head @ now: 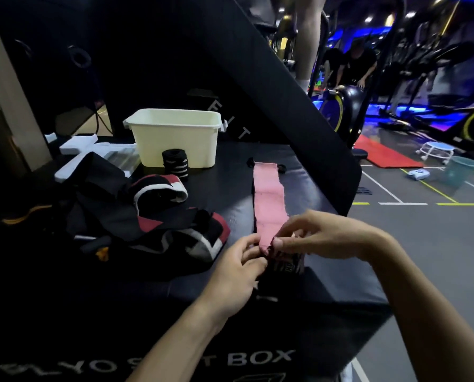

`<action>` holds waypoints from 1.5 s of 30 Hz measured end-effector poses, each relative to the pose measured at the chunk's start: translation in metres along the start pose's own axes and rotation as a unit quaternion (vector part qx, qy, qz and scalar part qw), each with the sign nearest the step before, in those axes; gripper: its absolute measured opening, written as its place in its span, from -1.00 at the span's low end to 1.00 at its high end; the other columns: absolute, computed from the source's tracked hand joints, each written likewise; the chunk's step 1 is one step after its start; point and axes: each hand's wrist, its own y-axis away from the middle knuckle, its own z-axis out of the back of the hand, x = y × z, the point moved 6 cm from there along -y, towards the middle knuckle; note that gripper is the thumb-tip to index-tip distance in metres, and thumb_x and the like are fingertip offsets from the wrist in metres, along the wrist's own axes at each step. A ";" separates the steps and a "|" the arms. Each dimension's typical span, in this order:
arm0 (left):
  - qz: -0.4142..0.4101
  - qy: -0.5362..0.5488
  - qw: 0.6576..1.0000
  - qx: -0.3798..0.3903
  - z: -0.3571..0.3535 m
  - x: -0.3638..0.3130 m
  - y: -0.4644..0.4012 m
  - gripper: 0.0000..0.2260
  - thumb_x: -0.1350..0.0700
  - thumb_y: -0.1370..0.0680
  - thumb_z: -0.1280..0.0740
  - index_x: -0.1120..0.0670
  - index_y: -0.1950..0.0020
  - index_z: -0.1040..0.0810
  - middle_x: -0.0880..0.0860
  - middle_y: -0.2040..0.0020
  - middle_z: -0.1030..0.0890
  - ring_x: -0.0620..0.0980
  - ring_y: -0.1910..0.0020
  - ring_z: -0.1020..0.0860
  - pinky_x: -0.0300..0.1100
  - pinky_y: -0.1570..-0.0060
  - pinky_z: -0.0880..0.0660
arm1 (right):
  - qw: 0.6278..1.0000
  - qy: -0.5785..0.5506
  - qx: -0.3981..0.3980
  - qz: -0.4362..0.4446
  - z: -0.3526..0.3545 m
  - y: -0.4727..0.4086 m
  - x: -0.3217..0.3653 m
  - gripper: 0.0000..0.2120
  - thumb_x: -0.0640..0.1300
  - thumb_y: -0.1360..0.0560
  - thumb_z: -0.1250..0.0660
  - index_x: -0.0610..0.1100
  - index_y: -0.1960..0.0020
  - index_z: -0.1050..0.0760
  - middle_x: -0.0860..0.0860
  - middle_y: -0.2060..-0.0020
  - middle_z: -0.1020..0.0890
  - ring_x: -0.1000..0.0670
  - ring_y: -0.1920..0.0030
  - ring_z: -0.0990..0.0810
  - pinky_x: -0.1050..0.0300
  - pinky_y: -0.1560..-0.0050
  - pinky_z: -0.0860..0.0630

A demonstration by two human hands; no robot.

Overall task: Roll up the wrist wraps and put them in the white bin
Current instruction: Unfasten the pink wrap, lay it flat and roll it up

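A pink wrist wrap (267,199) lies stretched out flat on the black plyo box (299,288), its far end near the box's back. My left hand (237,274) and my right hand (318,234) both pinch its near end, where the fabric is folded over a dark patch. The white bin (176,137) stands at the back of the box. A rolled black wrap with white stripes (175,164) stands upright against the bin's front wall. A loose heap of black, red and white wraps (158,230) lies to the left of my hands.
White foam pieces (78,153) lie left of the bin. A slanted black padded panel (271,78) rises behind the box. To the right is gym floor with exercise bikes, a red mat (387,153), a small stool and a person bending down far off.
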 end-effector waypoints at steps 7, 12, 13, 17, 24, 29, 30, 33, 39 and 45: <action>-0.050 -0.124 0.991 0.011 -0.003 -0.003 0.013 -0.52 0.38 -0.58 -0.34 0.03 -0.44 -0.43 0.05 -0.14 -0.69 -0.14 -0.10 -0.65 -0.32 -0.11 -0.51 | 0.988 -0.008 -0.155 0.027 -0.005 0.035 0.015 -0.83 0.02 -0.46 -0.54 -0.02 0.07 -0.62 0.11 0.25 -0.66 0.13 0.24 -0.58 0.13 0.13 -0.53; -0.077 -0.198 0.976 -0.055 -0.009 -0.011 0.017 -0.60 0.07 -0.52 -0.52 -0.24 -0.21 -0.42 -0.14 0.09 -0.72 -0.21 0.06 -0.66 -0.22 -0.01 -0.56 | 0.949 -0.098 -0.299 0.015 -0.016 0.055 0.003 -0.67 -0.15 -0.39 -0.59 -0.02 0.10 -0.43 0.14 0.32 -0.61 0.13 0.34 -0.54 0.08 0.22 -0.54; -0.071 -0.206 0.973 -0.071 -0.011 -0.012 0.017 -0.63 0.01 -0.51 -0.54 -0.24 -0.15 -0.42 -0.15 0.12 -0.71 -0.20 0.09 -0.66 -0.18 0.02 -0.56 | 0.940 -0.114 -0.320 0.016 -0.018 0.057 0.001 -0.64 -0.17 -0.37 -0.60 -0.02 0.09 -0.41 0.11 0.30 -0.62 0.09 0.33 -0.57 0.02 0.20 -0.56; -0.061 -0.183 0.973 -0.130 -0.016 -0.015 0.015 -0.68 -0.05 -0.45 -0.57 -0.19 0.00 -0.44 -0.13 0.24 -0.70 -0.14 0.23 -0.65 -0.05 0.10 -0.61 | 0.900 -0.131 -0.416 0.008 -0.018 0.068 -0.003 -0.60 -0.22 -0.36 -0.61 -0.01 -0.07 -0.49 0.11 0.24 -0.60 0.17 0.27 -0.59 0.28 0.17 -0.51; -0.049 -0.244 0.962 -0.113 -0.014 -0.022 0.024 -0.75 -0.22 -0.38 -0.56 -0.11 0.10 -0.68 -0.17 0.29 -0.69 -0.19 0.23 -0.65 -0.10 0.08 -0.61 | 0.859 -0.219 -0.462 -0.004 -0.014 0.067 -0.024 -0.71 0.00 -0.44 -0.56 0.04 -0.10 -0.57 -0.01 0.15 -0.67 -0.08 0.25 -0.68 -0.07 0.21 -0.65; -0.119 -0.277 0.953 -0.023 -0.016 -0.035 0.040 -0.89 -0.04 -0.42 -0.58 -0.15 0.11 -0.71 -0.25 0.19 -0.70 -0.26 0.10 -0.64 -0.10 -0.05 -0.58 | 0.912 -0.177 -0.368 0.021 -0.029 0.057 -0.016 -0.69 -0.09 -0.43 -0.58 0.06 -0.13 -0.61 0.06 0.22 -0.70 0.05 0.24 -0.67 -0.01 0.13 -0.63; -0.140 -0.288 0.947 -0.021 -0.017 -0.039 0.045 -0.91 -0.01 -0.43 -0.57 -0.15 0.12 -0.70 -0.29 0.18 -0.69 -0.27 0.05 -0.62 -0.10 -0.10 -0.55 | 0.923 -0.159 -0.350 0.022 -0.032 0.056 -0.014 -0.67 -0.09 -0.42 -0.59 0.06 -0.14 -0.62 0.09 0.17 -0.71 0.08 0.17 -0.68 0.02 0.06 -0.63; -0.177 -0.295 0.938 -0.037 -0.018 -0.044 0.057 -0.87 -0.13 -0.41 -0.53 -0.19 0.10 -0.65 -0.31 0.15 -0.66 -0.24 -0.02 -0.56 -0.13 -0.12 -0.47 | 0.942 -0.126 -0.310 0.026 -0.043 0.054 -0.006 -0.72 -0.11 -0.41 -0.59 0.04 -0.09 -0.65 0.15 0.09 -0.71 0.16 0.06 -0.67 0.14 -0.04 -0.60; -0.131 -0.336 0.930 -0.069 -0.007 -0.024 0.062 -0.75 -0.11 -0.43 -0.56 -0.18 -0.08 -0.66 -0.17 0.25 -0.66 -0.20 0.12 -0.59 -0.17 -0.01 -0.53 | 0.934 -0.295 -0.203 -0.010 -0.054 0.065 -0.001 -0.79 -0.04 -0.54 -0.47 -0.02 -0.16 -0.66 0.04 0.10 -0.73 0.08 0.05 -0.69 0.13 -0.03 -0.58; -0.121 -0.461 0.878 -0.052 -0.012 -0.016 0.072 -0.68 -0.22 -0.48 -0.45 -0.28 -0.22 -0.60 -0.18 0.09 -0.61 -0.10 -0.14 -0.45 -0.30 -0.11 -0.27 | 0.921 -0.371 -0.119 -0.013 -0.058 0.085 0.005 -0.72 -0.26 -0.61 -0.34 -0.03 -0.26 -0.65 -0.06 -0.08 -0.74 0.01 -0.02 -0.62 0.09 -0.08 -0.52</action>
